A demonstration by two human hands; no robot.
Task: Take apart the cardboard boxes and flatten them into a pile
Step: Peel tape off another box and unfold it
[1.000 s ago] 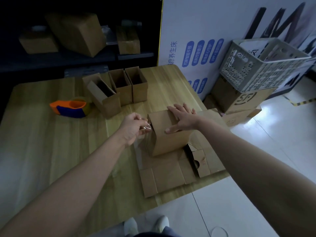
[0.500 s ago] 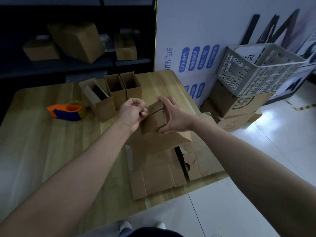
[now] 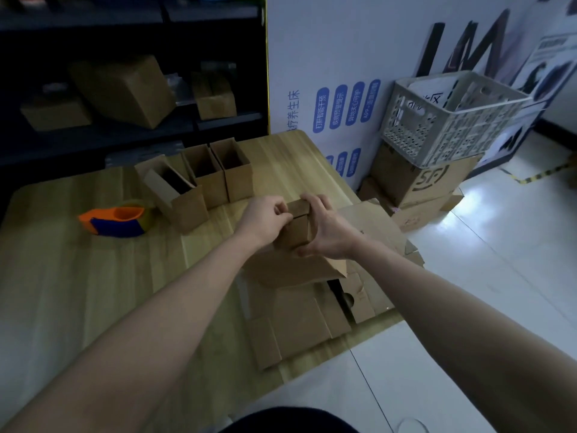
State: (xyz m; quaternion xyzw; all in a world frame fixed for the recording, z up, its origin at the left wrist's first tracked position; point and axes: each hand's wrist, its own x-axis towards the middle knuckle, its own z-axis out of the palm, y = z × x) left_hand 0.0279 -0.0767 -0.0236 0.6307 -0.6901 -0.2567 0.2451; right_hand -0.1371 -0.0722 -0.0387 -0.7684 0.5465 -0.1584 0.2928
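A brown cardboard box (image 3: 293, 264) is lifted off the table, tilted, its end flaps facing me. My left hand (image 3: 265, 218) pinches the left end flap with curled fingers. My right hand (image 3: 327, 229) wraps around the right side of the flaps, thumb under the box. Beneath lies a pile of flattened cardboard (image 3: 315, 320) at the table's near right corner. Three open upright boxes (image 3: 199, 182) stand in a row further back on the wooden table (image 3: 78, 276).
An orange and blue tape dispenser (image 3: 117, 221) lies at the left of the table. Right of the table, on the floor, a white plastic crate (image 3: 449, 120) sits on large cardboard cartons (image 3: 418, 182). A dark shelf (image 3: 125, 98) with boxes stands behind.
The box has been lifted from the pile and tipped. Both hands moved onto its end flaps; before, my right hand lay flat on its top and my left pinched its side.
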